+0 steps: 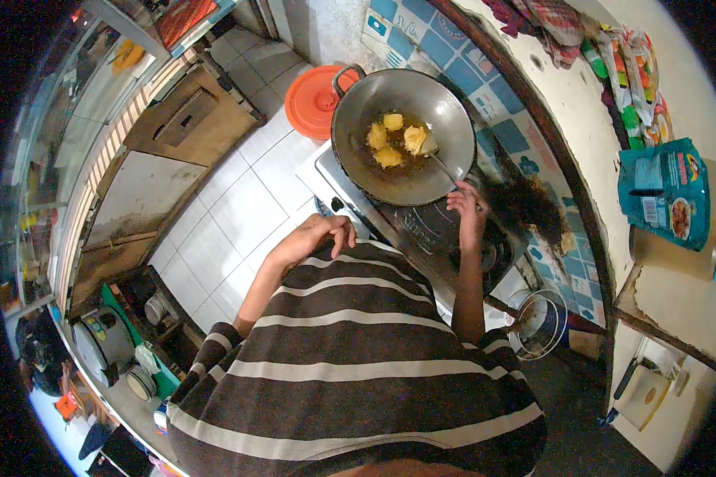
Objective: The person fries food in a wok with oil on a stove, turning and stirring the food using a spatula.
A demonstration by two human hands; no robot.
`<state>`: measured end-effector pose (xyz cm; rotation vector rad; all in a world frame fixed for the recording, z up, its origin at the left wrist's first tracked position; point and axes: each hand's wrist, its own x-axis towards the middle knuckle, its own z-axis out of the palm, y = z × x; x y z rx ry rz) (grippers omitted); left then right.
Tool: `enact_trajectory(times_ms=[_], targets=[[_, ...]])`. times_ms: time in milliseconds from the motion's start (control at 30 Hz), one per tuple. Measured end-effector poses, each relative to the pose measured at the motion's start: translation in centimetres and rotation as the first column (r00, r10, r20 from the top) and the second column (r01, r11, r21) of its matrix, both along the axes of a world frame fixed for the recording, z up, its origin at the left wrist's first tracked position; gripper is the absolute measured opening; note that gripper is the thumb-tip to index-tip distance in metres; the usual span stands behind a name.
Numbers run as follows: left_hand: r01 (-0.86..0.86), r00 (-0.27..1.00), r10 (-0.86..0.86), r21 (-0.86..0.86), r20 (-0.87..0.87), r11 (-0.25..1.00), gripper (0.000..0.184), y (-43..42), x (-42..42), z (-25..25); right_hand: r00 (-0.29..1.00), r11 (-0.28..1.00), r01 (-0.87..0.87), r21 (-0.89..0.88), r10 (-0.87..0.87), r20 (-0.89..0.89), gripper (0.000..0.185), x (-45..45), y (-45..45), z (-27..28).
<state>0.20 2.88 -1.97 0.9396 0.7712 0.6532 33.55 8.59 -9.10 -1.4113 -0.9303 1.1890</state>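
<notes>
My right hand (467,204) is closed around the thin handle of a metal spatula (444,167). The spatula's blade rests in a large wok (445,103), touching one yellow battered piece (414,139). Several more golden frying pieces (387,157) sit in the shallow oil (398,179) at the bottom. The wok stands on a gas stove (426,230), its loop handle (347,79) toward the upper left. In front of the striped shirt, my left hand (322,232) hangs empty, fingers loosely bent, apart from the wok. What the battered pieces contain is hidden.
An orange lid (310,103) lies left of the wok. Right of the stove stands a bucket-like container (537,322) with a wire handle. A teal food pouch (664,195) is on the right-hand ledge. Blue patterned tiles (485,95) line the wall behind the stove.
</notes>
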Motion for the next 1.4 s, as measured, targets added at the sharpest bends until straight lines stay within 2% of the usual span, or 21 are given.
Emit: enact_trajectory(times_ms=[133,233,300,333,433,533,633,733,800,833,933,1067,1400], targets=[[0.024,1.0,-0.024,0.023,-0.004,0.999,0.063,0.2,0.0,0.1,0.968,0.996,-0.078,0.041,0.066,0.243,0.028,-0.3,-0.3,0.7],[0.029,1.0,-0.029,0.009,-0.002,1.0,0.063,0.2,0.1,0.1,0.949,0.996,-0.086,0.036,0.071,0.306,0.022,-0.8,-0.4,1.4],[0.034,0.999,-0.034,0.01,-0.008,0.999,0.062,0.3,0.2,0.2,0.901,0.991,-0.119,0.056,0.084,0.426,0.021,-0.8,-0.6,1.1],[0.035,0.999,-0.035,0.01,-0.011,0.999,0.062,0.3,0.2,0.2,0.871,0.989,-0.137,0.064,0.089,0.484,0.02,-0.9,-0.7,1.0],[0.041,0.999,-0.041,0.016,-0.01,0.999,0.063,0.5,0.1,0.2,0.62,0.939,-0.288,0.186,0.034,0.784,0.019,-1.2,-0.6,2.3],[0.052,0.999,-0.051,0.041,-0.007,0.998,0.063,0.7,0.0,0.1,0.656,0.951,-0.268,0.152,0.065,0.752,0.019,-1.4,-0.5,2.6],[0.042,0.999,-0.042,0.031,-0.001,0.999,0.062,0.7,0.1,0.1,0.669,0.95,-0.247,0.189,0.027,0.743,0.017,-1.4,-0.4,2.4],[0.036,0.999,-0.037,0.03,0.004,0.999,0.062,0.7,0.0,0.0,0.849,0.991,-0.128,0.048,0.084,0.522,0.016,-1.9,-0.5,3.2],[0.036,0.999,-0.037,0.021,0.016,0.999,0.062,0.7,0.0,-0.3,0.935,0.99,-0.106,0.089,0.069,0.349,0.02,-2.1,-0.3,2.5],[0.035,0.999,-0.036,0.017,0.022,0.999,0.062,0.7,0.0,-0.4,0.965,0.99,-0.093,0.108,0.063,0.256,0.021,-2.3,-0.2,2.3],[0.037,0.999,-0.038,0.018,0.03,0.999,0.062,0.8,0.0,-0.4,0.981,0.995,-0.086,0.044,0.077,0.18,0.023,-3.5,0.0,2.3],[0.031,0.999,-0.031,0.01,0.028,0.999,0.063,0.7,0.0,-0.4,0.954,0.996,-0.088,0.016,0.08,0.288,0.021,-4.5,0.2,3.1],[0.009,1.0,-0.009,0.006,0.014,1.0,0.063,0.6,0.0,0.0,0.98,0.993,-0.07,-0.097,0.087,0.179,0.033,-4.4,1.3,3.5]])
